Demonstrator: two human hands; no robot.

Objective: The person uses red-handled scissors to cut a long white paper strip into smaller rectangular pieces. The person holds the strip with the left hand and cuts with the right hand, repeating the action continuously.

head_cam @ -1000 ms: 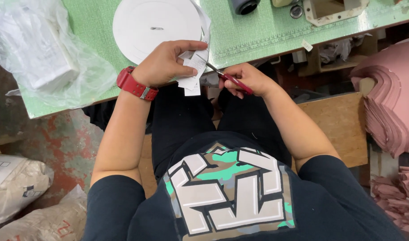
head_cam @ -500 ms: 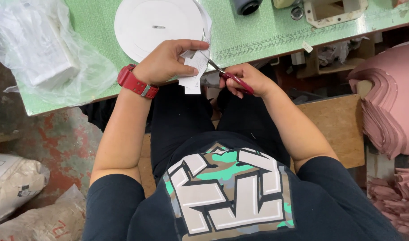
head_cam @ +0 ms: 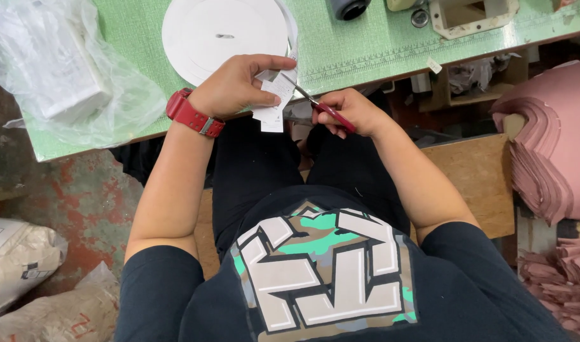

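Now both hands (head_cam: 239,85) snip white labels (head_cam: 272,104) with scissors (head_cam: 315,104).

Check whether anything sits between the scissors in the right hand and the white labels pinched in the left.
Nothing visible does. The right hand holds the red-handled scissors with the blade tips already at the white labels, which the left hand pinches just off the green table edge.
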